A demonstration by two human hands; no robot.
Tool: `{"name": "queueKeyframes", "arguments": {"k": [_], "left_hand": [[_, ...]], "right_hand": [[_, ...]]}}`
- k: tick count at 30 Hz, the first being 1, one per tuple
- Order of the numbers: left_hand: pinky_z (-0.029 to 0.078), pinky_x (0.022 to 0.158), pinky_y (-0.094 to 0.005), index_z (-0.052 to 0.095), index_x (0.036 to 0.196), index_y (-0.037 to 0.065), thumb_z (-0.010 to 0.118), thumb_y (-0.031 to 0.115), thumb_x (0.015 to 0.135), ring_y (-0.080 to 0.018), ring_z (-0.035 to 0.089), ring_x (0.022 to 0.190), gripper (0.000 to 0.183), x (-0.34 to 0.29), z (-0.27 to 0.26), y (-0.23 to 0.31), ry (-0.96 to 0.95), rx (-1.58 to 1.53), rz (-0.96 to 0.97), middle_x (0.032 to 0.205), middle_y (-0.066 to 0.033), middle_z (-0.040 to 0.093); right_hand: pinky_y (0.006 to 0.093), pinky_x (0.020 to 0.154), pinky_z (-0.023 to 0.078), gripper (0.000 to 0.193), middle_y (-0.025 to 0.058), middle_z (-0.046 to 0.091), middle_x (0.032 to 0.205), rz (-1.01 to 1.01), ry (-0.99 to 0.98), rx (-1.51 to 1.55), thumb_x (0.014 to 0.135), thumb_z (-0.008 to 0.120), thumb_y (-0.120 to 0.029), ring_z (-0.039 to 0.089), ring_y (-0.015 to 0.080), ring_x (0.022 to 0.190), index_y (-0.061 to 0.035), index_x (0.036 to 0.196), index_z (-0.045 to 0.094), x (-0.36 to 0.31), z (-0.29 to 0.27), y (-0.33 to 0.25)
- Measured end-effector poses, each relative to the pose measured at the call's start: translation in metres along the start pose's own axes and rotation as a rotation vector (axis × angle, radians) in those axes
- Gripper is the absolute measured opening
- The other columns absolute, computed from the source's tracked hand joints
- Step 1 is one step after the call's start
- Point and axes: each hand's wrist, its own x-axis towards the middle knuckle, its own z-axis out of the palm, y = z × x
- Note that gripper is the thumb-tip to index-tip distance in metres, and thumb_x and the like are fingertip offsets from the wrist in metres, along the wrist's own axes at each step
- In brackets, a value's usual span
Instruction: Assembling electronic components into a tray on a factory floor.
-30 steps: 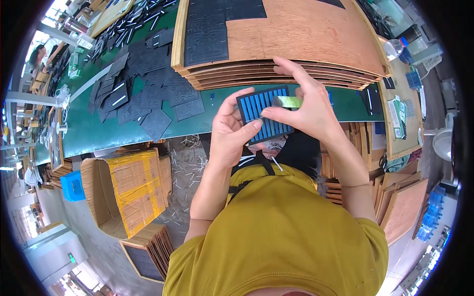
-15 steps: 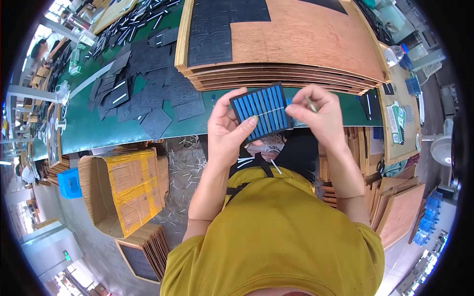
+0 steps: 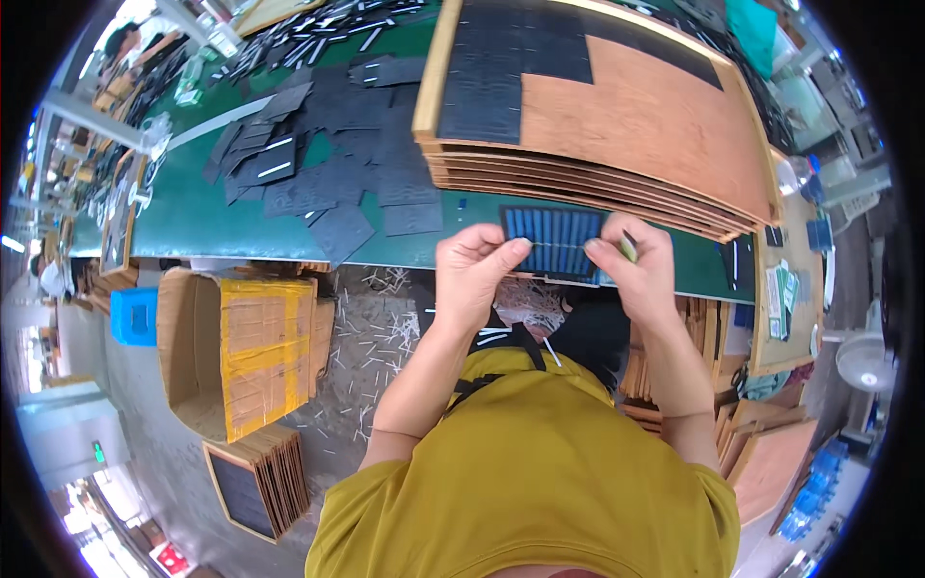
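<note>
Pinching fingers of the left hand (image 3: 472,270) are closed on a blue-striped panel (image 3: 554,231) near the edge of the counter (image 3: 188,223). Its right side is gripped by those of the right hand (image 3: 644,272), where a green tool (image 3: 629,248) is held.

The striped panel (image 3: 552,231) has a smooth face. The black sheets (image 3: 332,183) appear matt. The tabletop (image 3: 193,222) is smooth, slightly glossy. The tray (image 3: 626,116) is grained wood; the carton (image 3: 260,356), cardboard.

Totally a factory workshop: long green workbench (image 3: 202,226), flat black square panels (image 3: 409,181) heaped upper left, stacked shallow wooden trays (image 3: 646,116) up top, white strips (image 3: 388,279) littering grey floor (image 3: 178,482).
</note>
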Motion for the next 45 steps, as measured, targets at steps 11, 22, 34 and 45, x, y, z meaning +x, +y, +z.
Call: {"name": "queueKeyframes", "arguments": {"k": [11,22,34,45], "left_hand": [[0.051,0.068,-0.0269,0.067,0.090,-0.001,0.077,0.004,0.066,-0.0153,0.063,0.077,0.027,0.009,-0.019,0.052,-0.717,0.637,0.197,0.089,-0.0121,0.067],[0.033,0.094,-0.0457,0.059,0.114,0.005,0.071,0.042,0.070,-0.0389,0.044,0.113,0.059,0.068,-0.094,0.030,0.201,1.848,0.584,0.124,-0.0239,0.047],[0.043,0.082,-0.0442,0.048,0.106,0.003,0.071,0.016,0.064,-0.0388,0.054,0.095,0.049,0.056,-0.091,0.055,0.140,1.733,0.421,0.103,-0.0208,0.058],[0.047,0.077,-0.0449,0.036,0.130,-0.002,0.051,0.010,0.073,-0.0424,0.058,0.082,0.060,0.024,-0.093,0.092,-0.120,1.809,0.336,0.089,-0.0278,0.060]], "right_hand": [[0.0178,0.059,0.041,0.050,0.0055,0.059,0.098,0.559,-0.887,0.187,0.062,0.076,-0.027,0.054,0.0086,0.080,-0.0020,0.100,0.056,0.034,-0.017,-0.014],[0.0329,0.097,0.035,0.046,0.0171,0.047,0.129,-0.317,-0.297,-0.771,0.068,0.073,-0.011,0.046,0.0262,0.119,-0.0058,0.108,0.052,0.133,-0.053,-0.031],[0.0346,0.097,0.036,0.050,0.0183,0.039,0.138,-0.207,-0.372,-0.729,0.070,0.073,-0.015,0.043,0.0257,0.121,-0.0069,0.114,0.052,0.166,-0.054,-0.024],[0.0335,0.099,0.035,0.053,0.0163,0.045,0.133,-0.248,-0.339,-0.707,0.069,0.075,-0.019,0.044,0.0248,0.121,-0.0055,0.115,0.053,0.164,-0.053,-0.021]]}}
